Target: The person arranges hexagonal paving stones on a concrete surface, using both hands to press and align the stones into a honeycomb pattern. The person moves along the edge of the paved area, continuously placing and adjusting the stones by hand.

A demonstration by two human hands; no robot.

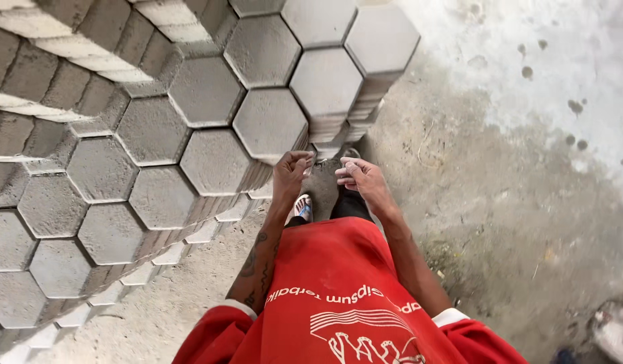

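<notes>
My left hand (290,174) and my right hand (362,179) are held close together in front of my waist, fingers curled inward and dusty at the tips. I cannot tell whether anything is gripped between them. They hover just in front of the near corner of tall stacks of grey hexagonal paving blocks (269,123), not touching them. Below the hands I see one sandalled foot (302,206) and a dark trouser leg (350,204). My red shirt (338,303) fills the bottom of the view.
The hexagonal stacks run in a tight honeycomb from the left edge to the top middle (163,195). Rectangular grey bricks (62,81) are piled at the upper left. Rough, stained concrete ground (513,202) spreads to the right, with a pale object (614,327) at the bottom right.
</notes>
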